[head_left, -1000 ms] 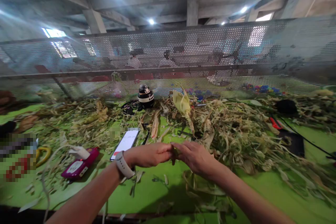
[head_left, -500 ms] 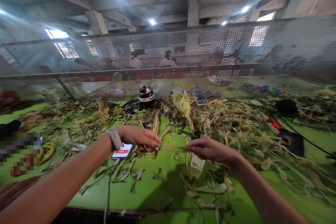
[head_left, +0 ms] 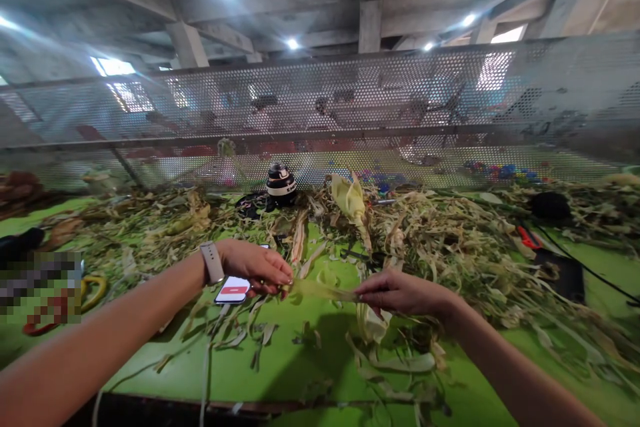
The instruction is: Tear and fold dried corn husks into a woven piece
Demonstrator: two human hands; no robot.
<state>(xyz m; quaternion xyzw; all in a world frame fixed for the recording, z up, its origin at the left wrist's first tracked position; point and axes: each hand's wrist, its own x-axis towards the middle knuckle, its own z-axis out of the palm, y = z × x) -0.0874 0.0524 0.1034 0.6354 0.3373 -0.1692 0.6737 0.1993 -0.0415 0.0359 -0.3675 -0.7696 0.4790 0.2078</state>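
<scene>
Left hand: the left hand [head_left: 260,267] is pinched on one end of a strip [head_left: 320,290], with the thumb and fingers pressed close.
Right hand: the right hand [head_left: 390,290] is pinched on the other end.
Strip: one, thin, flat and yellow-green, pulled out long between the two hands, above the middle of the table [head_left: 230,363]. It is blurry, so it may be a piece of leaf or husk.
Table: smooth and bright green.
Watch: one, with a pale band, on the left wrist. The watch [head_left: 213,262] sits above the phone.
Phone: one, flat with a shiny screen. The phone [head_left: 233,290] lies left of the table's middle, partly hidden by the left hand.
Leaves: two big heaps, dry, crinkly and curly. The left heap [head_left: 150,220] and the right heap [head_left: 475,247] spread along the table's far edge. Loose bits lie toward the near edge.
Husk: one big, pale yellow, pointy husk [head_left: 349,197], near the far edge.
Bottle: one round black bottle [head_left: 281,183] with a cream band, by the far edge.
Fence: one metal fence [head_left: 320,103] full of little holes, behind the far edge.
</scene>
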